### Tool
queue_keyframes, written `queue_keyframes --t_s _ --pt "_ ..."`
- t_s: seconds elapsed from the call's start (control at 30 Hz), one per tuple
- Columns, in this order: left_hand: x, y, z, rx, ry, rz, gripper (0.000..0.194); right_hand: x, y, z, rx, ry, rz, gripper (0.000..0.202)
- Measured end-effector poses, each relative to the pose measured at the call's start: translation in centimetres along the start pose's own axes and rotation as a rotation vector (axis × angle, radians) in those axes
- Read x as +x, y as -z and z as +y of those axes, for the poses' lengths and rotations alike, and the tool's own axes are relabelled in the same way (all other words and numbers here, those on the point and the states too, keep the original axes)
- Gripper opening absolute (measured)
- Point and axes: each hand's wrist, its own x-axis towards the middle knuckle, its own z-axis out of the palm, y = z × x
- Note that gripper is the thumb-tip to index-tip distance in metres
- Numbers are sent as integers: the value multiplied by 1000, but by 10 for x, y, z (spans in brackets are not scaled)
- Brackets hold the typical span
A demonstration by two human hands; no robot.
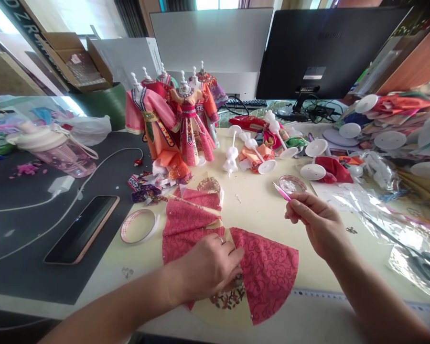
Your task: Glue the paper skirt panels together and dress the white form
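My right hand (317, 222) is raised over the table's right side, closed on a slim pink pen-like tool (282, 193) with a pale tip pointing up and left. Low in the middle, my left hand (215, 262) lies over red patterned fabric (270, 272), its fingers bent together at the inner edge of the fan-shaped piece. My fingertips are partly hidden. Beneath them shows a beige part with a floral print (229, 298). More red fabric pieces (186, 217) spread out to the left of that hand. A roll of double-sided tape (139, 226) lies beside them.
Small dressed mannequins (188, 114) stand at the back, with white doll stands (267, 166) lying to their right. A phone (82, 229), a pink bottle (62, 148) and a white cable are on the left. Scissors (428, 267) and a ruler (318, 294) lie to the right.
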Motion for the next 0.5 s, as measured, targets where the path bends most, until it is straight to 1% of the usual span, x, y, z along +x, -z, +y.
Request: queue_keyframes --t_s 0.13,0.3,0.5 --pt "-2 -2 -1 -10 21 24 18 3 1 4 -11 7 10 14" --pt "-3 -3 -2 -13 19 19 18 6 2 7 -44 20 11 15" --pt "-2 -1 -2 -3 28 18 15 10 1 8 -179 55 -23 22"
